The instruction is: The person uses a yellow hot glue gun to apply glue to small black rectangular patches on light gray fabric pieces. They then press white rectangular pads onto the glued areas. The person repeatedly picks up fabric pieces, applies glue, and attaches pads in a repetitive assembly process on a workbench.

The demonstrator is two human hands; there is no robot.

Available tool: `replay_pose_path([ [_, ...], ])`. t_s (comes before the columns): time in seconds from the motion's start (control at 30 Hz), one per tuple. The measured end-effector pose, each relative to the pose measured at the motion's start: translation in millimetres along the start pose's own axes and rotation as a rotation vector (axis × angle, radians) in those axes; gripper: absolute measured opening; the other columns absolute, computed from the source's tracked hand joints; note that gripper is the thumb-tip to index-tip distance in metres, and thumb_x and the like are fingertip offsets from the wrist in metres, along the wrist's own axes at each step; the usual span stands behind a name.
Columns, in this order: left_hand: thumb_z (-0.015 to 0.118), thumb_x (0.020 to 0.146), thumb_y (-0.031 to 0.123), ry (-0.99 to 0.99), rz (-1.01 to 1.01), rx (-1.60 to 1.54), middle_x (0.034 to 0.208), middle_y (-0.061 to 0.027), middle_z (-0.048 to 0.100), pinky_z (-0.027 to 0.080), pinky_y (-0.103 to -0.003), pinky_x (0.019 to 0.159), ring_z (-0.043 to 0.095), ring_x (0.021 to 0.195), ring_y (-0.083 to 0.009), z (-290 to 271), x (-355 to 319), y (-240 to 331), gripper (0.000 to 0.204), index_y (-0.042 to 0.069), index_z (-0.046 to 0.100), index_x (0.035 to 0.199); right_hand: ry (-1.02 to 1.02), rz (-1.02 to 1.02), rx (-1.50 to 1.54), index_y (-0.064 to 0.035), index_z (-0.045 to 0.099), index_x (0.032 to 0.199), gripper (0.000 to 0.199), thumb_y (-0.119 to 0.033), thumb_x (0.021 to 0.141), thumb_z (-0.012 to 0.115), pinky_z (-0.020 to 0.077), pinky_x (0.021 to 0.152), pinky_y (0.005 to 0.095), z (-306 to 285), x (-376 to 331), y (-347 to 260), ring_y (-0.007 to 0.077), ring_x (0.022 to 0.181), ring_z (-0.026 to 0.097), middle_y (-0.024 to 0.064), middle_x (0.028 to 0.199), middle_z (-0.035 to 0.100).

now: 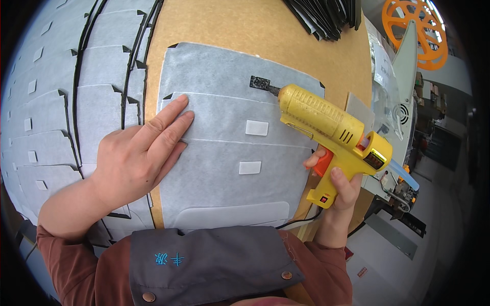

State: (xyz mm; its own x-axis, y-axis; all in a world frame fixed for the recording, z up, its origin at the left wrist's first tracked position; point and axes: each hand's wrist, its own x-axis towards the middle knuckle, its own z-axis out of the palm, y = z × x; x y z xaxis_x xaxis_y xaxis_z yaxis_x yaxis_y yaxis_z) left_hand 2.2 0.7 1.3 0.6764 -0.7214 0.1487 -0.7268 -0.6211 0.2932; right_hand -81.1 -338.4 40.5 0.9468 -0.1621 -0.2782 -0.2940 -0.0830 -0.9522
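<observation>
My right hand [345,187] grips the handle of a yellow hot glue gun [324,115], a finger at its orange trigger. A pale blue glue stick [403,174] sticks out of its back end. The gun's dark, flat nozzle tip [260,82] is over the upper part of a pale grey fabric panel [209,158]. On that panel are two small white rectangles [256,128] and a long white strip [235,213] along the near edge; dark triangles show at some corners. My left hand [132,153] lies flat on the panel's left side, fingers stretched out and holding nothing.
Beneath the panel is a brown board [229,20]. Overlapping rows of similar grey panels [102,66] cover the left side. A bundle of black strips [326,18] lies at the far edge. An orange spoked wheel [416,30] and a machine [400,191] stand at right. A black cord [301,221] runs below the gun.
</observation>
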Motion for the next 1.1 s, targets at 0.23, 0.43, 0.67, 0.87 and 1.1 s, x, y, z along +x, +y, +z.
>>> replay_pose_path([
  [0.23,0.075,0.077,0.008,0.007,-0.004,-0.019,0.135,-0.0144,0.060,0.051,-0.024,0.054,0.064,0.063,-0.0147,-3,1,0,0.052,0.004,0.061,0.127,0.002,-0.036,-0.009,0.0071,0.047,0.128,0.064,-0.032,0.081,0.065,0.0524,0.063,0.0292,1,5,-1,0.0254,0.084,0.069,0.0168,0.101,0.062],
  [0.43,0.074,0.077,0.009,0.073,-0.012,-0.042,0.134,-0.0120,0.061,0.052,-0.026,0.055,0.065,0.066,-0.0140,3,-1,0,0.051,0.006,0.061,0.126,-0.076,-0.011,0.212,0.0074,0.048,0.127,0.058,-0.033,0.087,0.061,0.0546,0.063,0.0297,-22,5,24,0.0287,0.083,0.069,0.0190,0.102,0.065],
  [0.67,0.064,0.091,0.024,0.100,-0.112,-0.350,0.109,-0.0056,0.066,0.052,-0.033,0.057,0.065,0.067,-0.0204,-20,-4,6,0.056,0.010,0.043,0.142,0.078,0.026,0.859,-0.0024,0.050,0.125,0.042,-0.037,0.103,0.043,0.0568,0.058,0.0301,-86,-8,51,0.0268,0.092,0.068,0.0130,0.104,0.064],
  [0.87,0.056,0.088,0.004,-0.352,-0.601,-1.511,0.105,-0.0017,0.054,0.044,-0.024,0.076,0.052,0.083,-0.0092,-68,-12,13,0.063,0.013,0.036,0.147,0.092,0.213,1.000,-0.0040,0.056,0.118,0.043,-0.042,0.101,0.047,0.0606,0.061,0.0298,-128,-17,69,0.0240,0.097,0.071,0.0092,0.105,0.068],
  [1.1,0.048,0.094,-0.001,-0.325,-0.672,-1.795,0.108,-0.0005,0.051,0.043,-0.023,0.096,0.052,0.100,-0.0084,-69,-42,42,0.053,0.008,0.039,0.145,0.341,0.187,0.436,0.0010,0.058,0.112,0.045,-0.042,0.099,0.056,0.0515,0.050,0.0290,-118,-30,60,0.0181,0.062,0.063,0.0105,0.090,0.068],
])
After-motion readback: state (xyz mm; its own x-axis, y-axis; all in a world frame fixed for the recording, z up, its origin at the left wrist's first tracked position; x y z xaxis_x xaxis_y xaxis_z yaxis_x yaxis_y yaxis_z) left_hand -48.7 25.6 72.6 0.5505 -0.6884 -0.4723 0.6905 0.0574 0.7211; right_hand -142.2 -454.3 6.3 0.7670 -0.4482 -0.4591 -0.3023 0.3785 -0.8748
